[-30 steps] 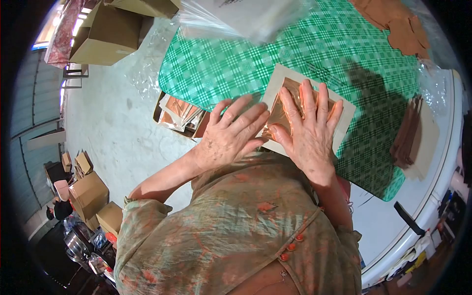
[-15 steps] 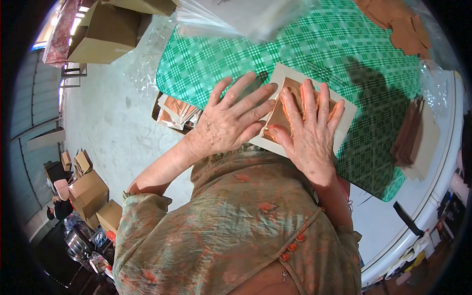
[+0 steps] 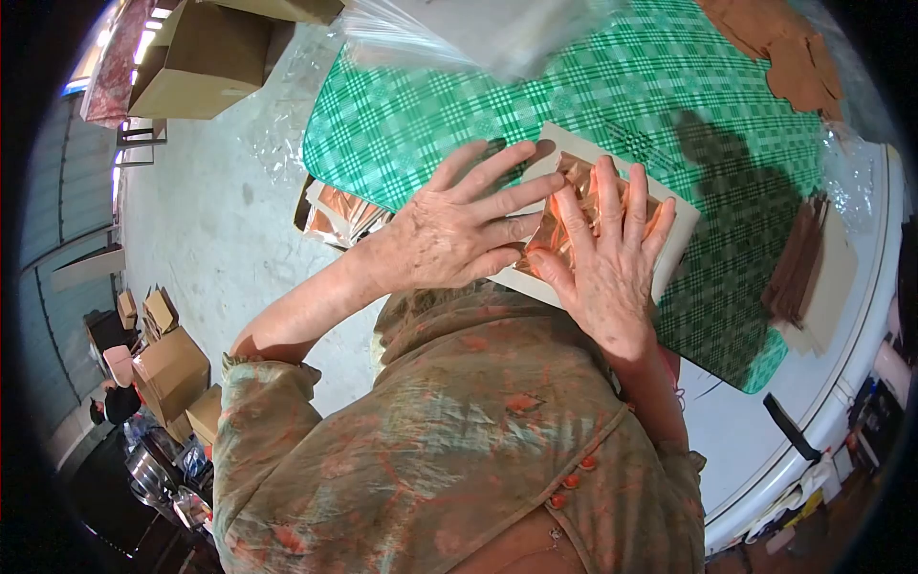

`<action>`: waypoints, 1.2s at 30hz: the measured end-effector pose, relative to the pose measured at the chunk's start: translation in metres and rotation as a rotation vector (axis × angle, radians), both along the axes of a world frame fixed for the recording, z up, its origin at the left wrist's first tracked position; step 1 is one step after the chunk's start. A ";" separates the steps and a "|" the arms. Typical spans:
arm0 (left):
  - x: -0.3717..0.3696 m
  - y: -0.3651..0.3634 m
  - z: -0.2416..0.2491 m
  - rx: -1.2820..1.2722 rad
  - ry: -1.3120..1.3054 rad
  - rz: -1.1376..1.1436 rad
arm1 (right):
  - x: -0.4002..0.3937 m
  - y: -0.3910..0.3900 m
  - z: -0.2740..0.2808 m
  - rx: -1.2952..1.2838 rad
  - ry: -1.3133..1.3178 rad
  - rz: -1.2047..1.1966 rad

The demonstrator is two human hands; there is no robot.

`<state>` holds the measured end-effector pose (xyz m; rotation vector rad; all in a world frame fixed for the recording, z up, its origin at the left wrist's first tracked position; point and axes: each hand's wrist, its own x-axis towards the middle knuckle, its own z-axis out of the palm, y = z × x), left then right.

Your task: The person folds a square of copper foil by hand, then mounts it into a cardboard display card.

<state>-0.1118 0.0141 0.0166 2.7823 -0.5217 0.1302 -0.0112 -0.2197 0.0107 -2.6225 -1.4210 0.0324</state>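
Two hands are laid flat on the work: the right hand (image 3: pixel 604 273) is spread, fingers extended, pressing down on a copper-coloured foil sheet (image 3: pixel 574 206), and the left hand (image 3: pixel 454 234) is likewise opened out, grasping nothing, its fingers resting across the sheet's left edge and the pale backing card (image 3: pixel 684 230) beneath. The foil is seen lying on this card, which sits on the green checked tablecloth (image 3: pixel 430 115) near the table's close edge. The foil appears wrinkled under the fingers; it is judged that a sideways drag of either palm could tear or crease it further, and that uneven pressure could slide the card toward the edge. A box of similar copper sheets (image 3: pixel 339 212) is noted below the table edge, just beside the left wrist, where an elbow could knock it. Clear plastic film (image 3: pixel 459 33) is spread at the far side of the cloth, brown cut pieces (image 3: pixel 789 57) lie at the far right corner, and a brown stack (image 3: pixel 798 263) stands to the right, well apart. Cardboard cartons (image 3: pixel 206 62) are observed on the floor.
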 end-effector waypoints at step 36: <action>0.006 -0.006 -0.014 -0.315 -0.250 -0.136 | 0.003 0.001 0.014 -0.007 0.015 0.008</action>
